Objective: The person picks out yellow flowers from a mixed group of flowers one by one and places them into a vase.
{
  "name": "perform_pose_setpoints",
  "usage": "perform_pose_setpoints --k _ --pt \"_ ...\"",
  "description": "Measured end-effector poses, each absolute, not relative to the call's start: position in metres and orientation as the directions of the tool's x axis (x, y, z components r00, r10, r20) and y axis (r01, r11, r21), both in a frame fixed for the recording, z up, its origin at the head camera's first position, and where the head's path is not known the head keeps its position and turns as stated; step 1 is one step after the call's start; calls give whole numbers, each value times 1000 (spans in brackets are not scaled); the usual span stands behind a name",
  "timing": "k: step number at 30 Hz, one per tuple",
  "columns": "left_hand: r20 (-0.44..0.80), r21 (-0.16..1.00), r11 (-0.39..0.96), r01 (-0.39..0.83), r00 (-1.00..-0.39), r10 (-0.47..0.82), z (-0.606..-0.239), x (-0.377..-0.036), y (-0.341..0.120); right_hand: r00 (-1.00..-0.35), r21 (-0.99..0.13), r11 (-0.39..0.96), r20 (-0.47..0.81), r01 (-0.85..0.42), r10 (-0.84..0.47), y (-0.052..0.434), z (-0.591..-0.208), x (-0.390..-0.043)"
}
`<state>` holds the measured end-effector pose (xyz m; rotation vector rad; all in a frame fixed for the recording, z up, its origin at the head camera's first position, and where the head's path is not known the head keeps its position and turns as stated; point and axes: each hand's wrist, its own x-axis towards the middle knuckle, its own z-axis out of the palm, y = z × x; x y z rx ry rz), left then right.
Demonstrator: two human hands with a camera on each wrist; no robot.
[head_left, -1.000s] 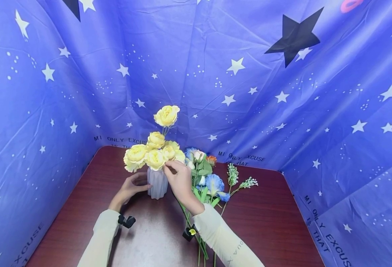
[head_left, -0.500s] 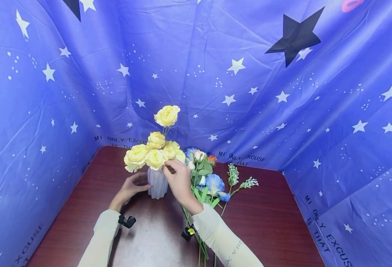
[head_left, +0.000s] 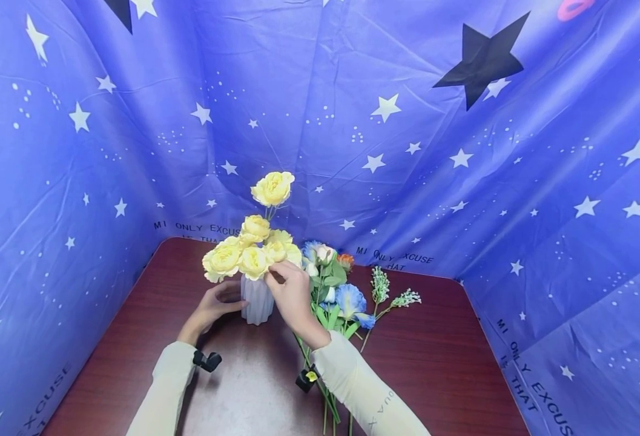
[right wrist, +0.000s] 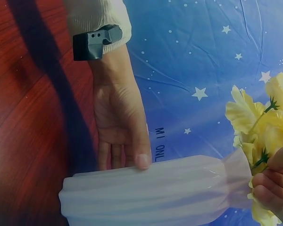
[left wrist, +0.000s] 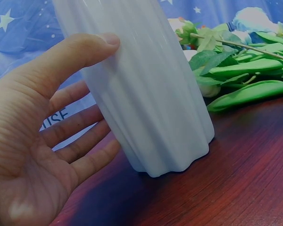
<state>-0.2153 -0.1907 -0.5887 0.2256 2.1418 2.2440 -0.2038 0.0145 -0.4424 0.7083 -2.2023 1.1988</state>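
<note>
A pale, ribbed vase (head_left: 257, 301) stands upright on the table, filled with several yellow flowers (head_left: 272, 189). My left hand (head_left: 217, 306) holds the vase from the left side. In the left wrist view its thumb (left wrist: 85, 51) lies on the front of the vase, while the other fingers reach round behind. At the vase's mouth, my right hand (head_left: 292, 293) pinches a yellow flower (head_left: 254, 262) just below the bloom. Its fingertips (right wrist: 269, 186) show against a green stem beside the rim in the right wrist view. The stems inside the vase are hidden.
To the right of the vase lies a pile of flowers with blue blooms (head_left: 349, 301), pinkish-white buds (head_left: 325, 254) and an orange bloom (head_left: 346, 261). Sprigs of small white blossoms (head_left: 405, 298) lie farther right. A blue star-patterned curtain (head_left: 320, 121) surrounds the dark red table (head_left: 434, 363).
The front and left yellow blooms have dipped very slightly. Both hands and the vase stay almost in place.
</note>
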Motion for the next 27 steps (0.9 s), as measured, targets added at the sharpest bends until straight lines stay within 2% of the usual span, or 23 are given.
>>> perform_pose_setpoints --k 13,27 --pt "101 995 -33 98 -989 109 -590 -216 -192 -768 -651 437 618 -621 -171 19 -441 -200" --pt "81 996 -40 76 -989 120 -590 -217 -194 -754 -662 390 639 -640 -154 23 -438 -194"
